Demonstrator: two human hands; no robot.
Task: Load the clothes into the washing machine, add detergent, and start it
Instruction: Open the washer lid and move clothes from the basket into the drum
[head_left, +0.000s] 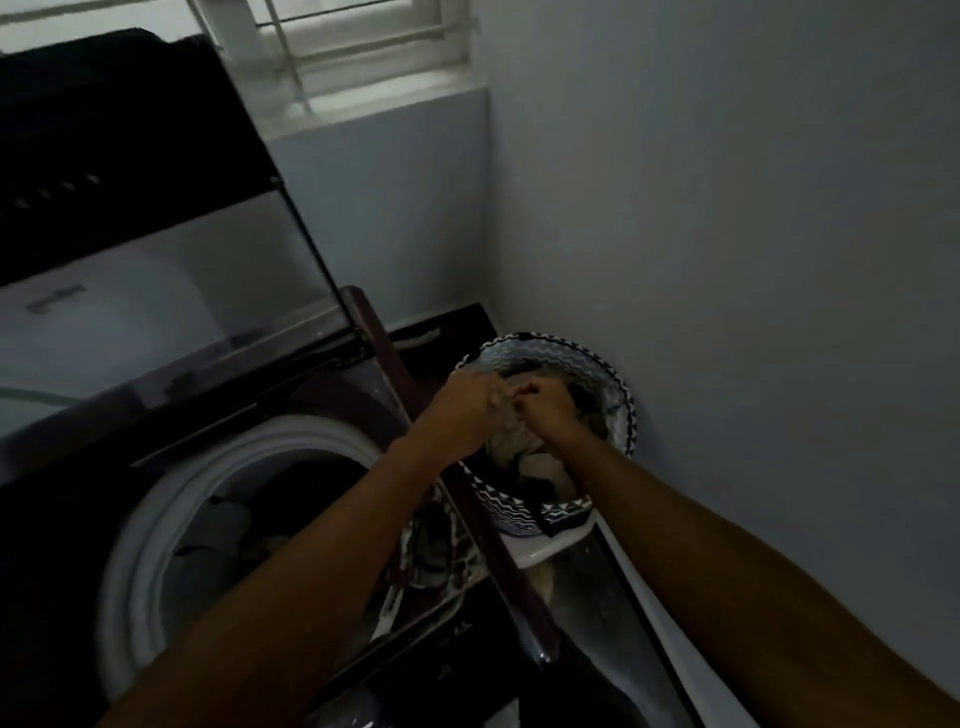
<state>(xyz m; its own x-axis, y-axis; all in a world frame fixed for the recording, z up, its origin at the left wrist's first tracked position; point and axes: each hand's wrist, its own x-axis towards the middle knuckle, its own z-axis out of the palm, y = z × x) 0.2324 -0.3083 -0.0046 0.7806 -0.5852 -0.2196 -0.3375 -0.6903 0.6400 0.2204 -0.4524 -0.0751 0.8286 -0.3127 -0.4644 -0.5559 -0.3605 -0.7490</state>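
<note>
A top-loading washing machine (332, 441) stands open at the lower left, its lid (156, 291) raised. Dark and grey clothes (218, 530) lie in its drum. To its right, against the wall, sits a round laundry basket (618, 384) with a black-and-white zigzag pattern. Both hands reach into the basket. My left hand (467, 410) and my right hand (545, 410) are side by side, fingers curled on a pale beige garment (511, 447) that bunches just below them. Dark clothes lie under it in the basket.
A grey wall (727, 260) closes the right side, close to the basket. A window with white bars (363, 57) is at the top. A patterned cloth (436, 551) hangs over the machine's right edge beneath my left forearm. The scene is dim.
</note>
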